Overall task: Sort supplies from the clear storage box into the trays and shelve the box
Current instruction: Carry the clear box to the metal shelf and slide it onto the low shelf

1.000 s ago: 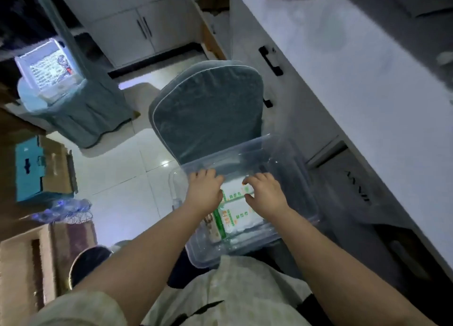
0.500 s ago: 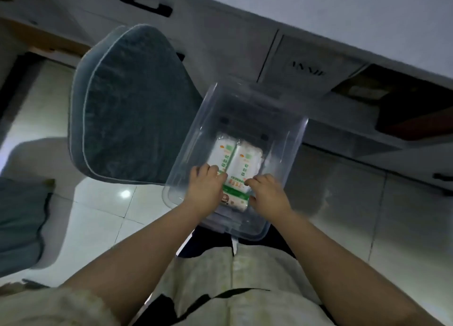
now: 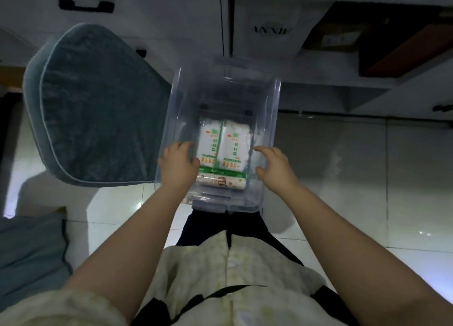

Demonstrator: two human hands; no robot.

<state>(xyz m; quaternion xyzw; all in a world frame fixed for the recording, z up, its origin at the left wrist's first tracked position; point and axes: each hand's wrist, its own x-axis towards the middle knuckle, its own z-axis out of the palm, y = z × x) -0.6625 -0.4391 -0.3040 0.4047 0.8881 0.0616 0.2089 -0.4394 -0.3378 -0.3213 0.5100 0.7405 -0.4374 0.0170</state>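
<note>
Spread apart onto clear box (image 3: 267, 110) rims, left hand (image 3: 179, 165) fingers (image 3: 182, 145) gripping rim; right hand (image 3: 273, 167) fingers (image 3: 263, 150) splayed (floor (image 3: 343, 178) beyond).

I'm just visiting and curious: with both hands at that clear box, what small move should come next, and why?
Probably reach the right hand in to grip the white-and-green packs. They lie inside the clear box, not yet sorted; that hand is open beside the right wall, and the left hand is at the left wall.

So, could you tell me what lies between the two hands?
Head view: white-and-green packs inside the clear box, between left hand and right hand.
</note>
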